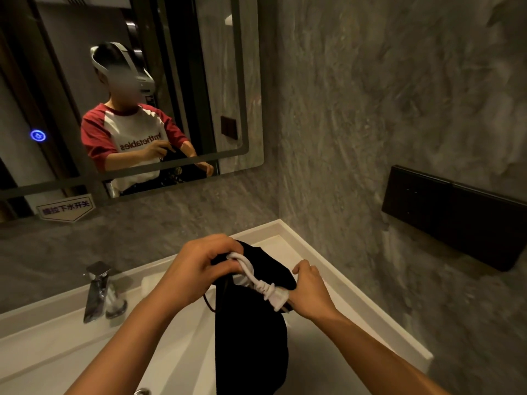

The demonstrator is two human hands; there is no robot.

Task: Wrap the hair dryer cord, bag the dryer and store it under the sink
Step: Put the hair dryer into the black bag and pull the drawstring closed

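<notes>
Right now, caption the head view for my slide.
Both hands, left hand and right hand, feed the wrapped white cord into a black bag above the sink.

A white vanity counter point(336, 269) carries a chrome faucet point(98, 292) beside its basin.

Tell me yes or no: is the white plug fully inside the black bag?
No: the white plug sticks out of the black bag at its mouth, beside the right hand.

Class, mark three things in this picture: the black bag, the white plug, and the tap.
black bag point(251, 352), head view, on the hanging cloth body.
white plug point(278, 297), head view, on the plug's body.
tap point(97, 292), head view, on the chrome spout.
</notes>
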